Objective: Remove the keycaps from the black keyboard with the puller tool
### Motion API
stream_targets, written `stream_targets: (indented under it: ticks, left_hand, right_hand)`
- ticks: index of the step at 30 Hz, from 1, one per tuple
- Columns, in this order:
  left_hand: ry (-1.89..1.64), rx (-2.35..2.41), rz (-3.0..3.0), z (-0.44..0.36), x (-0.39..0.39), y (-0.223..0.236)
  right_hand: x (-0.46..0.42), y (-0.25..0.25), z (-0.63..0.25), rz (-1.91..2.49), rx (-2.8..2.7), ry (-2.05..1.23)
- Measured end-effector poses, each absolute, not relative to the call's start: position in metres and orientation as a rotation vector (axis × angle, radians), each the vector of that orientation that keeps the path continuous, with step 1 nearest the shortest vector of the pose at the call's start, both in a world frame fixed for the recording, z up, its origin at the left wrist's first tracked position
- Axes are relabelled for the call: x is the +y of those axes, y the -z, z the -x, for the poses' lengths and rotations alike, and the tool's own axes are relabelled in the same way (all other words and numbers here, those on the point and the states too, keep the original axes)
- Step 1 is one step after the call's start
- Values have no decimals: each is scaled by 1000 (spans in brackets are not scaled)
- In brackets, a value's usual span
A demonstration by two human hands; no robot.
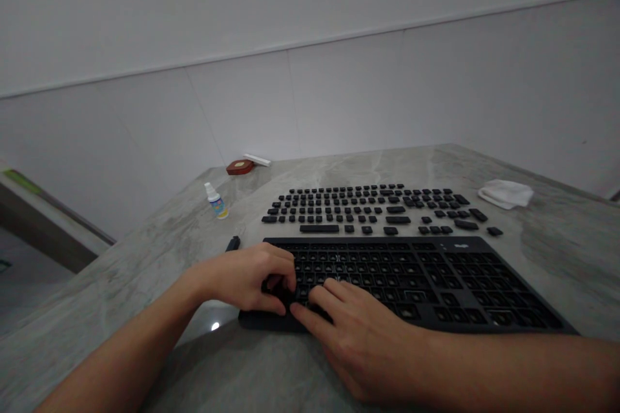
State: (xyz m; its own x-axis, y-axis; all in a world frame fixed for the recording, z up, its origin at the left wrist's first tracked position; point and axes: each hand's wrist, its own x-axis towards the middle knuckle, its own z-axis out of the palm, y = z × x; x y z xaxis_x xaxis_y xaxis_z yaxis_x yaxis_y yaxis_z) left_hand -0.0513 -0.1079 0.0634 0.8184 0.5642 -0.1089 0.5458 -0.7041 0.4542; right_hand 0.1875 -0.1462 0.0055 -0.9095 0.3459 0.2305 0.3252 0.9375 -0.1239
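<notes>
A black keyboard [421, 317] with its keycaps off lies in front of me, rows of bare sockets showing. Over its lower left corner my left hand [264, 274] is curled, thumb and fingers drawn close together; whatever sits between them is too dark to make out. Just to the right, my right hand [346, 329] rests on the keyboard's front edge, fingers bent and apart, thumb tip close to the left thumb. No object shows in it. Behind the keyboard, loose black keycaps [398, 220] lie in rows, with a long space bar [319, 228] in front.
A small white spray bottle [216, 201] stands at the left, with a black stick-like item [233, 243] nearer me. Farther back are a reddish-brown case [239, 167] and a white strip [257, 159]. A folded white cloth [505, 193] lies right on the marbled grey table [159, 271].
</notes>
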Motion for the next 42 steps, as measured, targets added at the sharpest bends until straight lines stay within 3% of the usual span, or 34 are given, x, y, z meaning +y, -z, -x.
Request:
stream_targets:
  ticks: [42]
  left_hand:
    - [-63,706,-2579,47,-108,-54]
  right_hand:
    - [-146,-1,-185,539,-2841,-98]
